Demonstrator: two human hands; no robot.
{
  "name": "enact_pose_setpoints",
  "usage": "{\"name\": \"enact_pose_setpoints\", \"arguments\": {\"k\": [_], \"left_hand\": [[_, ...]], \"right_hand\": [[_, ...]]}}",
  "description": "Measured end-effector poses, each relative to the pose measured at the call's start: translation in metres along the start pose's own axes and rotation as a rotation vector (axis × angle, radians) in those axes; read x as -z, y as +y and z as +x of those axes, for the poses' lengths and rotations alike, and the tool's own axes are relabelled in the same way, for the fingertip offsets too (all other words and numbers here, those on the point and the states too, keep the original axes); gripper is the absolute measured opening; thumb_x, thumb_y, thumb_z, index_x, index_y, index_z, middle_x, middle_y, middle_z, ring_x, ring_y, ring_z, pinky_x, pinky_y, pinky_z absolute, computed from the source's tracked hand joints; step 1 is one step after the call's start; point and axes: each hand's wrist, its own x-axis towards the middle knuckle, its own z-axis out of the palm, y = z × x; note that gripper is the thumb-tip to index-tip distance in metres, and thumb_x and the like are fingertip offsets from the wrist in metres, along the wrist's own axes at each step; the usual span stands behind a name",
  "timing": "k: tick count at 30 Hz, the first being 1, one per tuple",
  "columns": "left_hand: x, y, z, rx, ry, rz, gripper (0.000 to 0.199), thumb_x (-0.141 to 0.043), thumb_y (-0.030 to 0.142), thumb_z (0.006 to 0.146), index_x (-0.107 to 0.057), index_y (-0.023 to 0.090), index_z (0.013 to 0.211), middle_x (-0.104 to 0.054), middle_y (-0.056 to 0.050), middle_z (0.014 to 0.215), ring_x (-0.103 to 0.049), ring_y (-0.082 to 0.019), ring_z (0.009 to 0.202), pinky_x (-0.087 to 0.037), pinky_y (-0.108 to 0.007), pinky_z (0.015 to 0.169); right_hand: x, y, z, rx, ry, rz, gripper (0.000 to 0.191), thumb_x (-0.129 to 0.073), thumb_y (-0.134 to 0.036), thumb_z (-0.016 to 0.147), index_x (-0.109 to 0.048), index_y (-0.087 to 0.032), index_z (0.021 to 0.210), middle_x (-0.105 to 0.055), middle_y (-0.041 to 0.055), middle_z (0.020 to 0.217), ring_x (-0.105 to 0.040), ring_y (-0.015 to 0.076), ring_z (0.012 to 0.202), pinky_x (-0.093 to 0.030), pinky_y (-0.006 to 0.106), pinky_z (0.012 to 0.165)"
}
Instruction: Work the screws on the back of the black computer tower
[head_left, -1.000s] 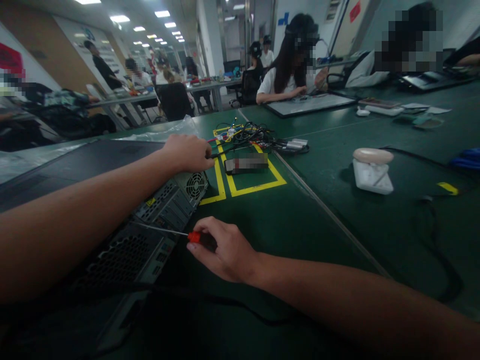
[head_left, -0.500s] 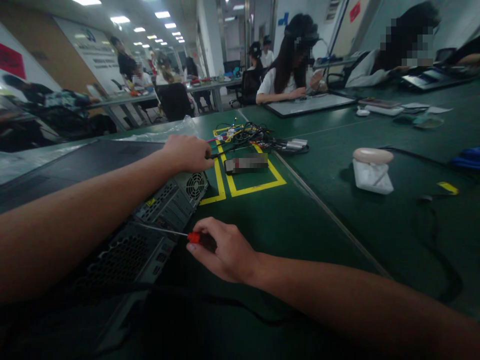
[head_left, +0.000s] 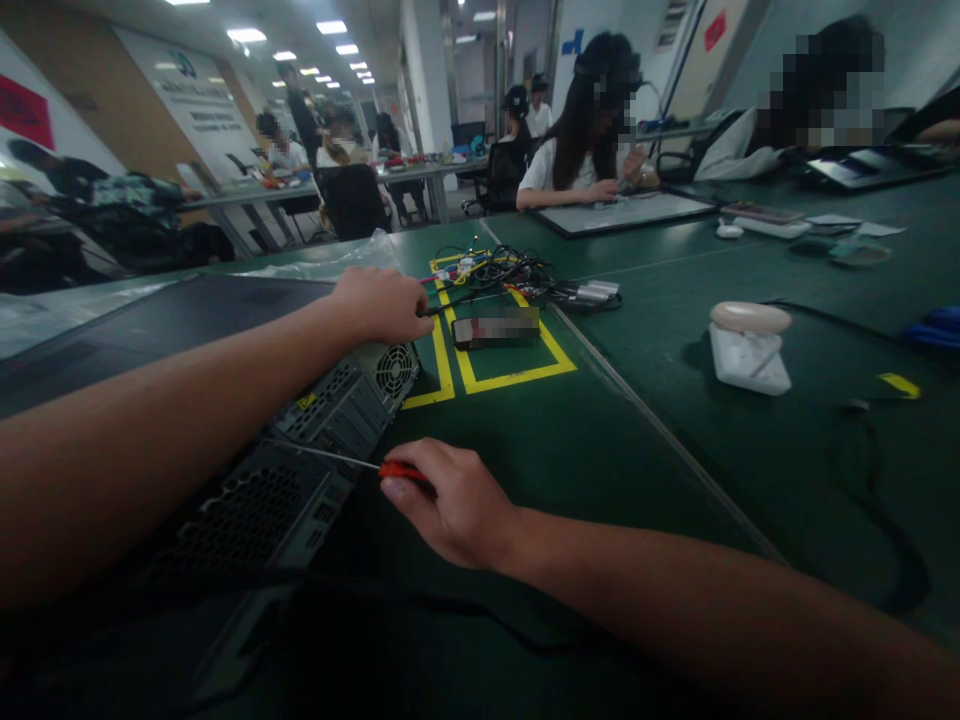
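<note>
A black and grey computer case (head_left: pixel 315 500) lies on the green table, its back panel with vent mesh and a round fan grille turned towards the right. My left hand (head_left: pixel 382 305) is closed over the case's far corner, fingers curled down past the edge; a dark cable runs close to its fingertips. In my right hand (head_left: pixel 457 505) is a screwdriver (head_left: pixel 405 471) with a red handle, gripped between thumb and fingers. Its long shank points left at the back panel, where the tip meets or nearly meets the case; my left forearm is close above.
Yellow tape (head_left: pixel 517 378) frames a small labelled box (head_left: pixel 495 328). Behind it lies a tangle of cables (head_left: pixel 517 268). To the right sits a white case with a pinkish lid (head_left: pixel 750 345). Across the table a person works at a flat panel (head_left: pixel 622 212).
The red screwdriver handle has turned a little within my right hand's fingers. My left hand stays on the case corner; the whole view has shifted slightly.
</note>
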Motion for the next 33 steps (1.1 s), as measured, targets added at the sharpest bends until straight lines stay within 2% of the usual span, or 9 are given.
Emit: {"name": "enact_pose_setpoints", "arguments": {"k": [3, 9, 16, 28, 33], "left_hand": [[-0.0002, 0.0006, -0.0008, 0.000, 0.005, 0.009, 0.064, -0.054, 0.060, 0.089, -0.079, 0.027, 0.137, -0.075, -0.017, 0.133, -0.067, -0.047, 0.121, -0.052, -0.058, 0.100], [-0.0038, 0.0001, -0.0005, -0.004, 0.040, 0.032, 0.062, -0.050, 0.060, 0.091, -0.081, 0.028, 0.134, -0.078, -0.016, 0.127, -0.070, -0.044, 0.117, -0.054, -0.055, 0.095], [-0.0044, -0.0018, 0.0008, -0.019, 0.044, 0.046, 0.064, -0.049, 0.062, 0.091, -0.080, 0.028, 0.135, -0.078, -0.017, 0.126, -0.071, -0.045, 0.115, -0.055, -0.055, 0.092], [0.0015, 0.0018, -0.0038, 0.004, 0.009, 0.038, 0.061, -0.054, 0.060, 0.091, -0.078, 0.029, 0.138, -0.077, -0.015, 0.133, -0.068, -0.044, 0.121, -0.053, -0.054, 0.099], [0.0032, 0.0023, -0.0060, -0.033, 0.023, 0.053, 0.059, -0.050, 0.056, 0.096, -0.078, 0.024, 0.137, -0.077, -0.020, 0.130, -0.071, -0.044, 0.116, -0.055, -0.053, 0.091]], "right_hand": [[0.0009, 0.0001, 0.0001, 0.006, -0.006, 0.008, 0.032, -0.051, -0.044, 0.113, -0.069, -0.019, 0.118, -0.077, 0.0093, 0.105, -0.073, 0.0207, 0.092, -0.061, 0.035, 0.086], [-0.0014, 0.0011, -0.0015, -0.003, 0.010, 0.046, 0.035, -0.069, -0.045, 0.103, -0.063, -0.021, 0.126, -0.076, 0.0085, 0.111, -0.074, 0.0225, 0.096, -0.062, 0.037, 0.088], [-0.0028, 0.0008, -0.0004, -0.056, -0.003, 0.043, 0.021, -0.066, -0.039, 0.105, -0.058, -0.023, 0.114, -0.073, 0.0040, 0.100, -0.069, 0.0186, 0.082, -0.059, 0.033, 0.079], [0.0000, -0.0020, 0.0009, -0.036, 0.015, 0.062, 0.019, -0.065, -0.040, 0.105, -0.060, -0.022, 0.110, -0.070, 0.0031, 0.096, -0.064, 0.0173, 0.076, -0.056, 0.032, 0.075], [0.0009, -0.0034, 0.0008, -0.056, 0.010, 0.044, 0.016, -0.067, -0.037, 0.104, -0.060, -0.023, 0.110, -0.071, 0.0032, 0.096, -0.066, 0.0180, 0.078, -0.056, 0.032, 0.075]]}}
